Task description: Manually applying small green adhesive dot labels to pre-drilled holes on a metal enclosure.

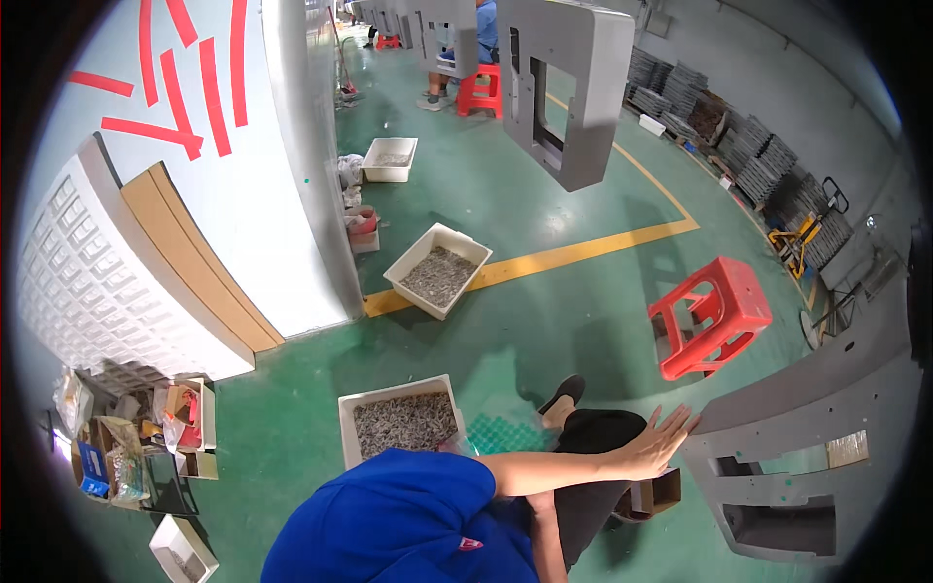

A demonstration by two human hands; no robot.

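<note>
My left arm reaches across to the right, its bare forearm coming out of a blue short sleeve. At the near left edge of a grey metal housing (777, 418), my left hand (659, 447) lies with fingers stretched and slightly apart, its fingertips seeming to touch that edge. The housing has rectangular cut-outs and small holes, and runs out of the picture at the right. Part of my other forearm (549, 539) shows below the left one; my right hand itself is hidden. Under the left hand stands a brown cardboard box (666, 494), partly covered by my leg.
A red plastic stool (714, 316) stands ahead on the green floor. White bins of small metal parts (406, 425) (439, 272) sit left and ahead. Another grey housing (569, 92) hangs ahead. Boxes of odds and ends (121, 457) are at left; stacked grey parts (768, 160) line the far wall.
</note>
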